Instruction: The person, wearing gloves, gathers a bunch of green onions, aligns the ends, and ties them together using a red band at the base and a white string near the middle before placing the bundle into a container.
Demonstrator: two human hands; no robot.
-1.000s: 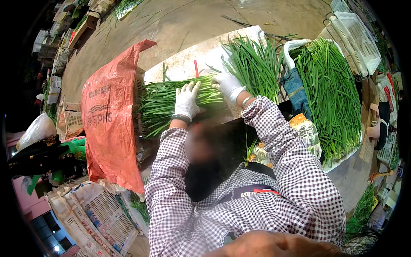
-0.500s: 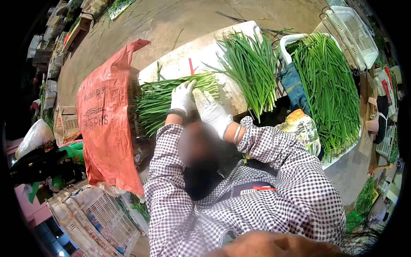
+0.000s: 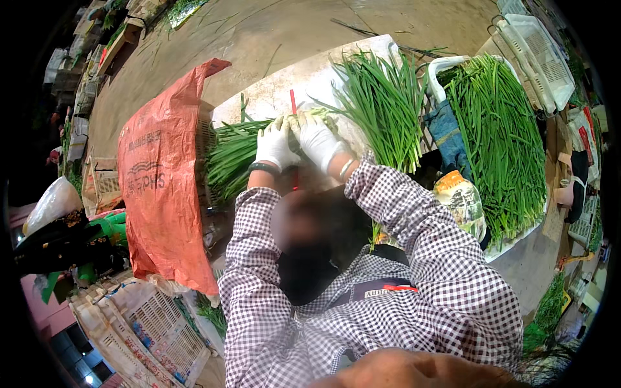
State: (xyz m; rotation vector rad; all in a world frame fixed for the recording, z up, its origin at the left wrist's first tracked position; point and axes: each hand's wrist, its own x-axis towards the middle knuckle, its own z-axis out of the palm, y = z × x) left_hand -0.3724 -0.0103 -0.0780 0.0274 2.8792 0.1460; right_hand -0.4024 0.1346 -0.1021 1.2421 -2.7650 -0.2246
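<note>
My left hand and my right hand, both in white gloves, are side by side with their fingers curled over the pale stalk end of a bundle of green chives. The bundle's leaves point left toward an orange-red woven sack, and my hands hide much of its stalk end. A narrow red strip passes beneath the bundle and shows again nearer my body. Bundle and strip lie on a worn white board. A second bunch of chives lies at the board's right side.
To the right, a white crate is packed with chives, a dark blue cloth over its near side. A white and orange plastic bag sits beside it. Stacked plastic baskets stand at the far right.
Both hands have drawn together and closed around the stalk end, which looks more tightly gathered. More of the red strip shows, including on the near side of the bundle.
</note>
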